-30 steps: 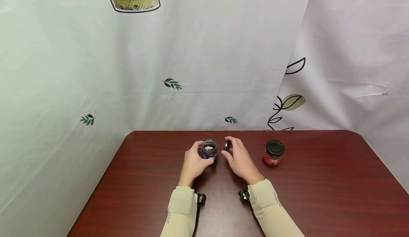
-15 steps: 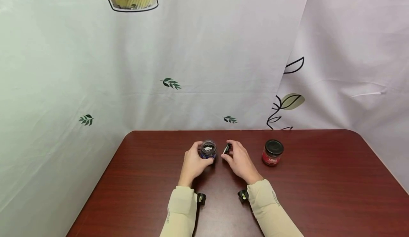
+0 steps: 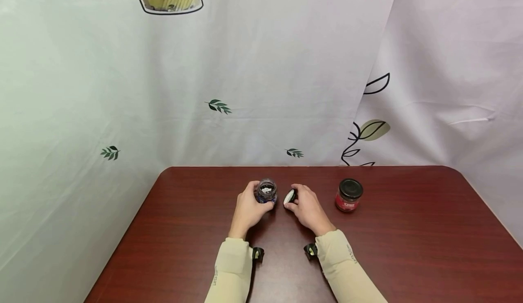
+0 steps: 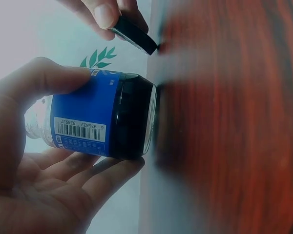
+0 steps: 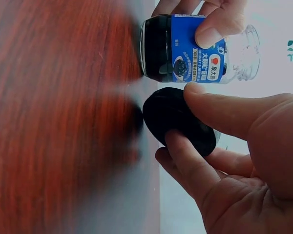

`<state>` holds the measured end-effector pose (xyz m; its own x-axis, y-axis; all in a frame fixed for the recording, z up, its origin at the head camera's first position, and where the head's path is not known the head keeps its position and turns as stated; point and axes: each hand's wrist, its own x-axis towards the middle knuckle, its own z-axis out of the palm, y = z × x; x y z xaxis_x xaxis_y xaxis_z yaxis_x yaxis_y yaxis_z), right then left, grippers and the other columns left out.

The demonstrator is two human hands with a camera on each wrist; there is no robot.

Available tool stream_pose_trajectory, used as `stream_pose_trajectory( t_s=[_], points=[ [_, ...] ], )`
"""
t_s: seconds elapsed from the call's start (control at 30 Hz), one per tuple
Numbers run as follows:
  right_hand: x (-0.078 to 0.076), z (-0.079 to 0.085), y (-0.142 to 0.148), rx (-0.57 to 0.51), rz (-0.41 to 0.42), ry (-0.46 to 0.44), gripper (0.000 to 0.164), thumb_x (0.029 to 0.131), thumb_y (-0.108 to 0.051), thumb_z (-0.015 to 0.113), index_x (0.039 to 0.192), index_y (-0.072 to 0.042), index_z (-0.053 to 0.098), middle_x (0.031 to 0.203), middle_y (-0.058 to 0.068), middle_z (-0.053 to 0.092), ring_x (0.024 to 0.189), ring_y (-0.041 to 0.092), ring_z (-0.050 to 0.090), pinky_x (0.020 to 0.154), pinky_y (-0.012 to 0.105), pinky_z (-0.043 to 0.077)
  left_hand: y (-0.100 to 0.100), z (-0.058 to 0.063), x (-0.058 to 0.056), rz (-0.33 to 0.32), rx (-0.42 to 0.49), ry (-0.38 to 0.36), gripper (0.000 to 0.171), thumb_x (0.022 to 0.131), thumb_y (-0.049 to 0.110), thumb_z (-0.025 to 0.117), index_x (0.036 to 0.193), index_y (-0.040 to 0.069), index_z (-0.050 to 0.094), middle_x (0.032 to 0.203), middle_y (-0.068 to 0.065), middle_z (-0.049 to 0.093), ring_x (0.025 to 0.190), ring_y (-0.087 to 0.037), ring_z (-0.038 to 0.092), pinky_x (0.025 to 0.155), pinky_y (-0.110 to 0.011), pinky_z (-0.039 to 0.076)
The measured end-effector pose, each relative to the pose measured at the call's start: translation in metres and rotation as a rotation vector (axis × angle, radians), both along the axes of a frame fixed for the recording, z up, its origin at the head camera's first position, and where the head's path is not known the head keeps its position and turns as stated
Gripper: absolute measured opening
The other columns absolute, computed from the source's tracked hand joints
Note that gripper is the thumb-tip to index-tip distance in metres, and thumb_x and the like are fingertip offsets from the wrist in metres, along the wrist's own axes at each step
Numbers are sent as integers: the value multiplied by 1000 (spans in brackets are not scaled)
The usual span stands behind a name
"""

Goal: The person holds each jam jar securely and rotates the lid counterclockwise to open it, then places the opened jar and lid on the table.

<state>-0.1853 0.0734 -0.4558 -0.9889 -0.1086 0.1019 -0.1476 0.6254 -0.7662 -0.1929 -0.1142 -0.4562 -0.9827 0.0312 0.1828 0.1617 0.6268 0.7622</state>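
In the head view my left hand (image 3: 248, 208) grips an open glass jam jar (image 3: 267, 193) standing upright. Its blue label (image 4: 85, 112) reads "Chunky Blueberry" in the right wrist view, with dark contents low in the glass and a clear, lidless neck (image 5: 251, 51). Thumb and fingers lie on opposite sides of the jar. Just to its right, my right hand (image 3: 307, 208) pinches a black lid (image 5: 173, 117) between thumb and fingers. The lid is tilted, its pale inner face (image 3: 289, 197) turned toward the jar, and its lower edge comes right down at the tabletop.
A second jar (image 3: 348, 198), with a red label and a black lid on, stands to the right of my right hand. Both jars are on a reddish-brown wooden table (image 3: 408, 248). A pale curtain (image 3: 261, 67) printed with leaves hangs behind the table's far edge.
My right hand has lowered the lid toward the table and turned it from nearly edge-on so its pale inside shows. The left hand and the blue-label jar stay about where they were.
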Motion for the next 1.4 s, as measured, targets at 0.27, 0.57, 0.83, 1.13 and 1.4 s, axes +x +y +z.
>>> stream_pose_trajectory(
  t_s=[0.27,0.57,0.83,1.13,1.4],
  points=[
    [-1,-3,1,87,-11,7,56,83,-6,82,130,11,56,126,27,60,89,26,64,86,42,52,0,0,0,8,4,-6,60,75,16,83,128,4,57,113,-13,69,103,-27,66,88,-46,51],
    [-1,-4,3,121,-24,17,57,80,-5,83,129,10,58,126,26,61,110,36,61,96,47,48,0,-1,0,5,9,-8,61,75,16,83,129,3,57,114,-14,68,104,-28,65,90,-47,51],
    [-2,-7,5,142,-17,5,60,80,-5,84,132,6,56,130,23,60,122,37,57,100,49,46,-1,-1,0,7,11,-16,61,75,16,83,128,3,56,115,-15,68,104,-28,65,91,-47,51],
    [-2,-4,3,168,-14,35,60,78,-4,85,129,9,55,125,25,61,119,42,56,99,50,45,-1,0,-1,11,3,-23,61,75,17,83,128,3,56,115,-15,68,104,-28,65,91,-48,51],
    [-5,-8,2,208,-26,6,60,80,-4,84,131,7,56,129,24,61,122,43,53,101,50,44,-2,0,0,13,3,-38,61,75,16,83,129,3,56,116,-14,68,104,-28,65,90,-48,51]
  ],
)
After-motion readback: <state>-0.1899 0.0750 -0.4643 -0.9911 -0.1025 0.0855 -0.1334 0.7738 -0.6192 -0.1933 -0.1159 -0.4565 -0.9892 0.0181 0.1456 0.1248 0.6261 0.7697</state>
